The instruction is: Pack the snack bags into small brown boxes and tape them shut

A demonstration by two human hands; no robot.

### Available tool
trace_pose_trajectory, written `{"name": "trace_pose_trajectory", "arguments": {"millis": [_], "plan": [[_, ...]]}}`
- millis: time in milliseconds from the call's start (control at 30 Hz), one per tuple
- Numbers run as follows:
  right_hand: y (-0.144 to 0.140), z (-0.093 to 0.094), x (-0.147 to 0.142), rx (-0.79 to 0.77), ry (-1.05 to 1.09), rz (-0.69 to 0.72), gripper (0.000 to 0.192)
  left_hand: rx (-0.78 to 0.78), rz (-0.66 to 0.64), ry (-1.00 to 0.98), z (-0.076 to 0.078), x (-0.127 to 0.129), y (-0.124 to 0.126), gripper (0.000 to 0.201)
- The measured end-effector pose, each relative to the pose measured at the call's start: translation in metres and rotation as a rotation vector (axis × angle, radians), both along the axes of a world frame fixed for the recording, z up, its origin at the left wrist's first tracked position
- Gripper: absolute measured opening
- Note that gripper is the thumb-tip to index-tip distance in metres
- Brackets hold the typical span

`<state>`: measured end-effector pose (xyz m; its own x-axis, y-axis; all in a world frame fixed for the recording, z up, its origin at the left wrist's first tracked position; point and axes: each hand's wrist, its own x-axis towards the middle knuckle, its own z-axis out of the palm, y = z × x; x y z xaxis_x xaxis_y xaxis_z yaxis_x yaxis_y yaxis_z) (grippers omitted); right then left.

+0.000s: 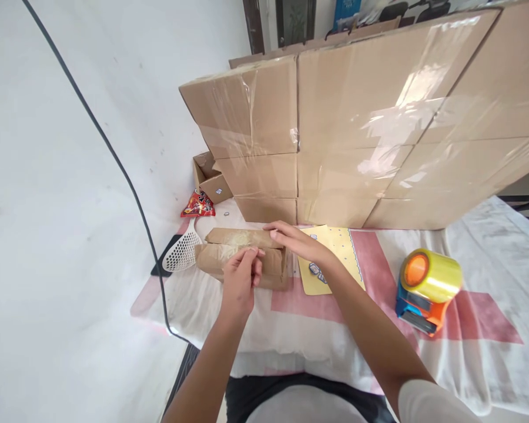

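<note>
A small brown cardboard box (229,254) lies on the cloth-covered table, its top flaps folded over. My left hand (241,277) pinches at the near flap of the box with fingers curled. My right hand (297,241) lies flat on the box's top right part, fingers stretched toward the left. A white slotted scoop (183,252) lies just left of the box.
A wall of taped cardboard boxes (357,123) stands behind. A yellow sheet (335,247) lies right of the box. An orange-blue tape dispenser with a yellow roll (427,291) sits at right. A red snack packet (198,204) and a small open carton (209,176) are at back left. A black cable (114,153) runs along the white wall.
</note>
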<state>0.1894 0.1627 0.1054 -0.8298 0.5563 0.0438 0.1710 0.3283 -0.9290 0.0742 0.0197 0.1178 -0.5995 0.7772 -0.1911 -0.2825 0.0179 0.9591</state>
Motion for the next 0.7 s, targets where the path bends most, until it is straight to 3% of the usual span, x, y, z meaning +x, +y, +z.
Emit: {"name": "trace_pose_trajectory", "arguments": {"millis": [67, 133, 267, 533, 633, 700], "plan": [[0.003, 0.007, 0.01, 0.005, -0.068, 0.128, 0.06, -0.001, 0.004, -0.001, -0.001, -0.001, 0.001, 0.024], [0.003, 0.01, 0.013, 0.031, -0.115, 0.143, 0.067, -0.001, 0.013, -0.005, -0.003, 0.0, 0.001, 0.024], [-0.002, 0.008, 0.007, 0.038, -0.11, 0.06, 0.053, -0.01, 0.062, -0.024, -0.007, 0.003, 0.0, 0.022], [-0.004, 0.008, 0.004, 0.036, -0.157, 0.101, 0.06, 0.033, 0.118, -0.029, -0.015, 0.011, -0.008, 0.021], [-0.002, 0.006, 0.004, 0.038, -0.153, 0.128, 0.061, 0.019, 0.083, -0.11, -0.006, 0.008, -0.003, 0.019], [0.0, 0.004, 0.005, 0.045, -0.154, 0.135, 0.062, 0.011, 0.061, -0.158, 0.008, 0.001, 0.001, 0.018]]}}
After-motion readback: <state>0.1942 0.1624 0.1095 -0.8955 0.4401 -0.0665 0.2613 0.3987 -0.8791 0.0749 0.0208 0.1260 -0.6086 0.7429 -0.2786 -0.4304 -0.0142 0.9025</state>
